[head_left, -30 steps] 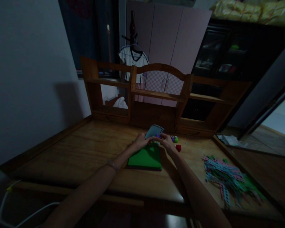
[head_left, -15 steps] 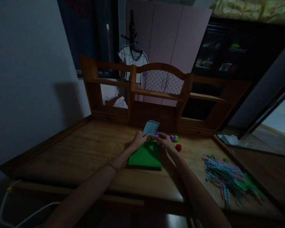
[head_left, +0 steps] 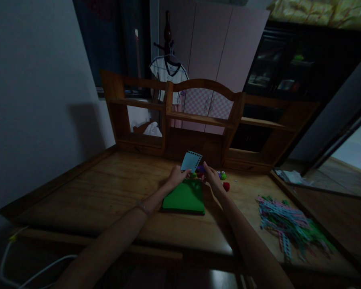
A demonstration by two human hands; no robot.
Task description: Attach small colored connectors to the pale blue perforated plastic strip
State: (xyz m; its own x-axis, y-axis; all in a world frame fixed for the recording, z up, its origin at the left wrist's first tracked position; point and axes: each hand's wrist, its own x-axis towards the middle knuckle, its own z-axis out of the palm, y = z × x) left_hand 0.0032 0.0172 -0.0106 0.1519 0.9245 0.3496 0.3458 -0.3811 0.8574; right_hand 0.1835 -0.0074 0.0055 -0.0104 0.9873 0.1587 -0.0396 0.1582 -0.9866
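My left hand (head_left: 177, 176) pinches the lower corner of a pale blue card with a perforated edge (head_left: 191, 161), holding it up above the far end of a green pad (head_left: 185, 197) that lies flat on the wooden desk (head_left: 108, 188). My right hand (head_left: 209, 175) reaches toward a few small coloured pieces (head_left: 200, 171) just beyond the pad; in the dim light I cannot tell whether its fingers grip one. A purple and green piece (head_left: 221, 175) and a red piece (head_left: 226, 186) lie to its right.
A heap of pale blue, pink and green perforated strips (head_left: 287, 228) covers the desk's right side. A wooden shelf unit (head_left: 204, 120) stands along the back edge. A white cable (head_left: 15, 261) loops below the front left. A shirt on a hanger (head_left: 168, 72) hangs behind.
The blue card has been raised from lying low between both hands to standing up in my left hand. My right hand has let go of it and moved toward the small pieces.
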